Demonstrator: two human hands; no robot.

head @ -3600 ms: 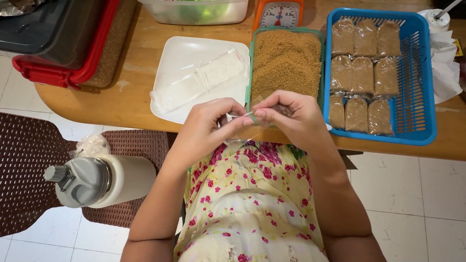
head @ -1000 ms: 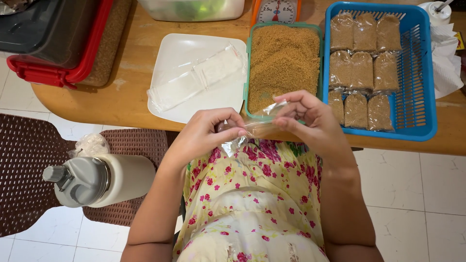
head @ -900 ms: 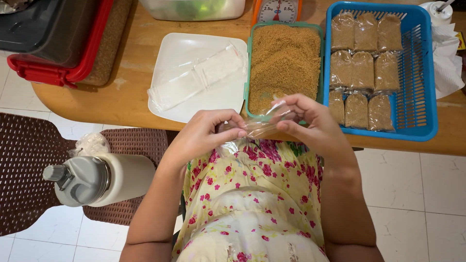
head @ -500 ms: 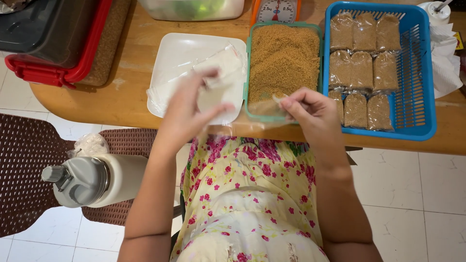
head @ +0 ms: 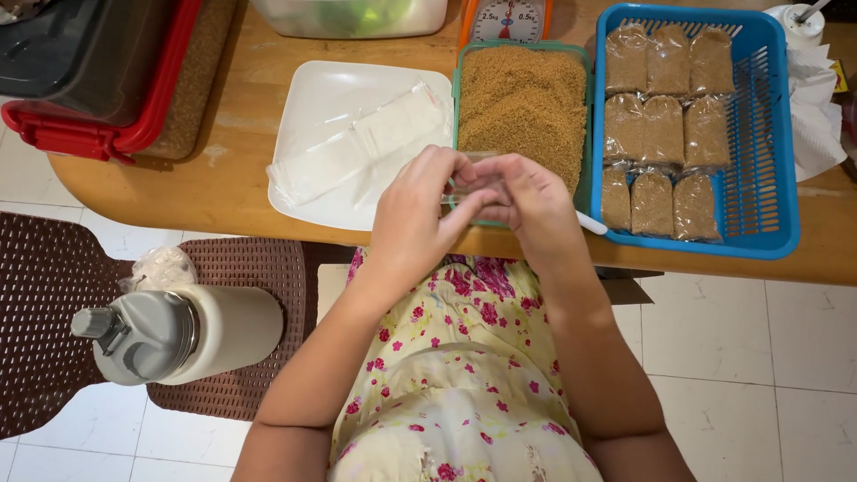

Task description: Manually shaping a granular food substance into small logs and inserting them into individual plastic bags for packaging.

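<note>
Filled clear plastic packets of brown granules in the blue slotted plastic basket: 9, in three rows of three. Green-rimmed rectangular tray of loose brown granules: 1. White square plate with a stack of empty clear bags, number not countable: 1. Grey-lidded cream flask: 1. Orange dial scale: 1. Hands: 2.

Yellow dress, pink floral print
</note>
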